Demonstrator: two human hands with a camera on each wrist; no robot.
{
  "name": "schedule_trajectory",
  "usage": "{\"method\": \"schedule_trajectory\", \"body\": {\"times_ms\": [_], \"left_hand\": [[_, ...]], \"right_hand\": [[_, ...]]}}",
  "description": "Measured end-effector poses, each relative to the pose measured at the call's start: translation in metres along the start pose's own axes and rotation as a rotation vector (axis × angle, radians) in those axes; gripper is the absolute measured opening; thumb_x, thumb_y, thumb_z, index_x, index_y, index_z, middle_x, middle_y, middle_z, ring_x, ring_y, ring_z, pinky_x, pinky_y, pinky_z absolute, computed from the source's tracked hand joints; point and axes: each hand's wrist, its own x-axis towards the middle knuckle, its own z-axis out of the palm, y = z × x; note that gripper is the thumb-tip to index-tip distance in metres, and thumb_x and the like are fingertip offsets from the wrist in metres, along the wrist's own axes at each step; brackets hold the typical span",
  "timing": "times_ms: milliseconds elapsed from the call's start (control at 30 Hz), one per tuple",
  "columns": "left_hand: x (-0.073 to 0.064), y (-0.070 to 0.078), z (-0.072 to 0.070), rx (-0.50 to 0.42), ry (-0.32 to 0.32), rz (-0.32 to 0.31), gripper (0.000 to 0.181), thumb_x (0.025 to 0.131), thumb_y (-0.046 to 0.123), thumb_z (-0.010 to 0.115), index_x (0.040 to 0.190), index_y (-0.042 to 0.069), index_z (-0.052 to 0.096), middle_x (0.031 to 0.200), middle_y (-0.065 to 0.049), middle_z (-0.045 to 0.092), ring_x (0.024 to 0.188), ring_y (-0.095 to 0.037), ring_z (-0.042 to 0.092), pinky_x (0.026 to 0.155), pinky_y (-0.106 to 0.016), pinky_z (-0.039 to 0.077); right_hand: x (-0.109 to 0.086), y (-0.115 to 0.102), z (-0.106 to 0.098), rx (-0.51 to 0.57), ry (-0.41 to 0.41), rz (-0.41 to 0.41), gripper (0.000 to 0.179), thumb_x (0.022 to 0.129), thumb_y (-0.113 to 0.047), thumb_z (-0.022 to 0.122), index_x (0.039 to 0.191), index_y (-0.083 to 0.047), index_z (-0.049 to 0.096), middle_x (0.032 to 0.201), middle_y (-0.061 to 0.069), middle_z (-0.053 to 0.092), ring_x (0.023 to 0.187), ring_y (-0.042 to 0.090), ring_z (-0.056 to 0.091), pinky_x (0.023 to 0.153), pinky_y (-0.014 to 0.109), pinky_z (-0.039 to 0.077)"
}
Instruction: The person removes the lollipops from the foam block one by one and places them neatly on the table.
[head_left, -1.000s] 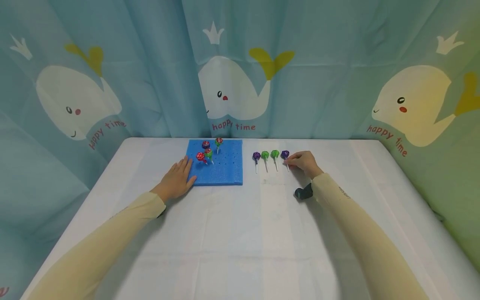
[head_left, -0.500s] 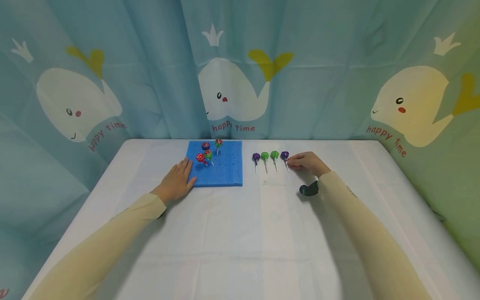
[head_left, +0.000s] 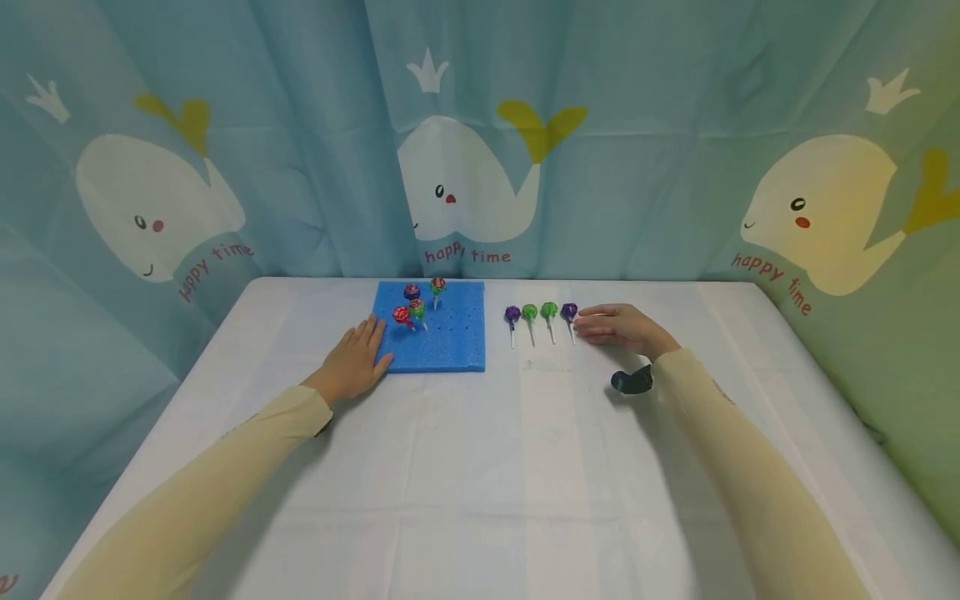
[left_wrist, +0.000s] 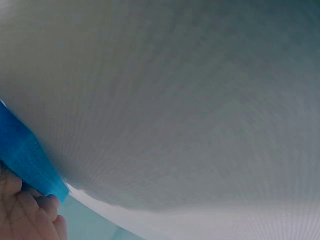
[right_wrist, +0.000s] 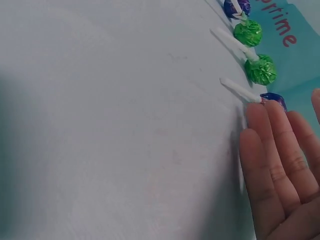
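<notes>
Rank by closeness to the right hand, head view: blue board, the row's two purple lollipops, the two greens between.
1. Right-end purple lollipop: left of the right hand.
2. Right green lollipop: next left.
3. Left green lollipop: next left.
4. Left-end purple lollipop: last in row.
5. Blue board: farthest left.

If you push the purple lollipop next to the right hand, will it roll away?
The purple lollipop might roll in a curve, since its round head is wider than its stick. Its crinkly wrapper could feel slippery. It's probably light, being small beside the right hand.
</notes>
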Motion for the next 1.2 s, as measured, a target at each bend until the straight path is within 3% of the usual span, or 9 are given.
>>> {"method": "schedule_trajectory", "body": {"times_ms": [167, 300, 467, 667, 867, 1000, 1200], "left_hand": [[-0.001, -0.001, 0.002, -0.004, 0.0, -0.003, 0.067, 0.1, 0.034, 0.036, 0.145, -0.012, 0.016, 0.153, -0.031, 0.013, 0.142, -0.044, 0.017, 0.116, -0.054, 0.016], [-0.002, -0.001, 0.003, -0.007, 0.0, -0.005, 0.066, 0.1, 0.033, 0.035, 0.145, -0.012, 0.016, 0.153, -0.031, 0.013, 0.142, -0.045, 0.016, 0.116, -0.054, 0.015], [-0.001, 0.0, 0.002, -0.001, 0.004, 0.001, 0.066, 0.101, 0.033, 0.034, 0.145, -0.012, 0.015, 0.153, -0.031, 0.013, 0.142, -0.045, 0.016, 0.116, -0.054, 0.015], [0.001, -0.001, 0.002, 0.004, 0.005, 0.001, 0.067, 0.1, 0.033, 0.035, 0.145, -0.012, 0.015, 0.153, -0.031, 0.013, 0.142, -0.045, 0.015, 0.116, -0.054, 0.015], [0.001, 0.0, 0.001, 0.003, 0.005, 0.003, 0.066, 0.1, 0.033, 0.035, 0.145, -0.012, 0.015, 0.153, -0.031, 0.012, 0.142, -0.045, 0.015, 0.116, -0.055, 0.014], [0.001, 0.0, -0.001, 0.002, 0.008, 0.003, 0.066, 0.1, 0.033, 0.036, 0.145, -0.012, 0.016, 0.153, -0.031, 0.013, 0.142, -0.045, 0.016, 0.116, -0.055, 0.015], [-0.001, 0.003, -0.003, 0.004, -0.003, -0.005, 0.066, 0.1, 0.032, 0.036, 0.145, -0.012, 0.016, 0.153, -0.031, 0.013, 0.141, -0.045, 0.016, 0.116, -0.055, 0.015]], "right_hand": [[-0.001, -0.004, -0.002, -0.073, 0.001, -0.046, 0.05, 0.097, -0.014, 0.051, 0.138, 0.01, 0.036, 0.104, -0.008, 0.068, 0.094, 0.003, 0.067, 0.088, 0.028, 0.054], [-0.004, -0.015, 0.001, -0.119, -0.003, -0.078, 0.049, 0.098, -0.016, 0.049, 0.139, 0.007, 0.037, 0.117, -0.001, 0.066, 0.095, 0.002, 0.066, 0.086, 0.024, 0.054], [-0.005, -0.032, 0.01, -0.101, -0.029, -0.121, 0.051, 0.099, -0.018, 0.048, 0.14, 0.008, 0.033, 0.128, 0.008, 0.06, 0.102, 0.008, 0.066, 0.089, 0.024, 0.053], [-0.001, -0.047, 0.027, -0.097, -0.052, -0.14, 0.052, 0.097, -0.021, 0.051, 0.141, 0.004, 0.036, 0.122, 0.001, 0.061, 0.11, 0.016, 0.064, 0.099, 0.037, 0.048], [0.008, -0.056, 0.046, -0.103, -0.088, -0.173, 0.049, 0.097, -0.021, 0.053, 0.138, 0.001, 0.041, 0.12, -0.002, 0.062, 0.106, 0.011, 0.065, 0.103, 0.044, 0.043], [0.016, -0.06, 0.059, -0.079, -0.123, -0.197, 0.045, 0.097, -0.018, 0.053, 0.136, 0.002, 0.044, 0.127, 0.006, 0.061, 0.108, 0.014, 0.064, 0.105, 0.049, 0.039], [0.024, -0.068, 0.08, -0.072, -0.127, -0.203, 0.042, 0.097, -0.017, 0.052, 0.134, 0.002, 0.047, 0.135, 0.018, 0.054, 0.106, 0.016, 0.065, 0.104, 0.046, 0.042]]}}
